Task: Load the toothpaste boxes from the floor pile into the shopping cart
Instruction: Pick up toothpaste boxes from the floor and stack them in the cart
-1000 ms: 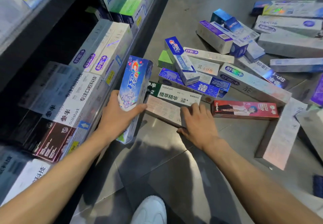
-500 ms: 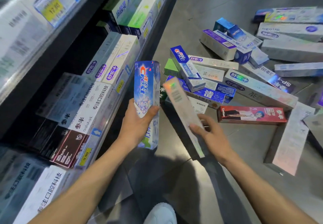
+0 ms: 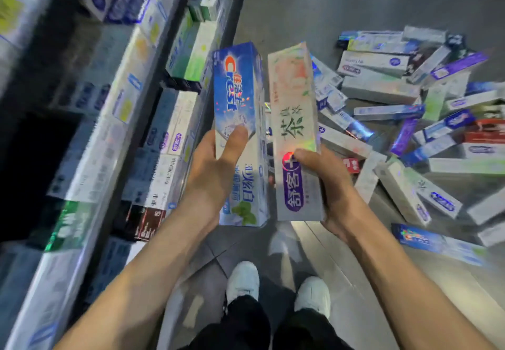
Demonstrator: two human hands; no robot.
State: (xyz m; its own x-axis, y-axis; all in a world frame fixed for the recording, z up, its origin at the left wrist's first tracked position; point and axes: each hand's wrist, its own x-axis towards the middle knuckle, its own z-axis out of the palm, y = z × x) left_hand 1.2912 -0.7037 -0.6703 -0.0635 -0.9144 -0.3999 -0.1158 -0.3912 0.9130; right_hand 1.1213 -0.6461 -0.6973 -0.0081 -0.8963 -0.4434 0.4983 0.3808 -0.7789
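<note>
The blue Crest box (image 3: 240,120) stood nearly upright in the air, its red "Crest" logo running down the face above white Chinese characters and a green mint leaf near the bottom. The left hand (image 3: 216,169) gripped it from the left side, thumb pressed across the front and fingers wrapped behind. Just to the right of the Crest box, almost touching it, a pale iridescent box (image 3: 296,120) was held in the same upright way; it bore a large dark character for tea in the middle and a purple oval label with white Chinese writing and a red plus mark lower down. The right hand (image 3: 328,183) held this box from its right edge, thumb lying on the front by the red mark, fingers curled behind.

Beyond and to the right of the Crest box, the floor pile (image 3: 410,109) of toothpaste boxes lay scattered on grey tiles, mostly white, blue and purple, with one red box; their print was too blurred to read. Left of the Crest box ran store shelves (image 3: 169,120) packed with more boxes, also blurred. Below the Crest box showed two white shoes (image 3: 243,278) and dark trousers.
</note>
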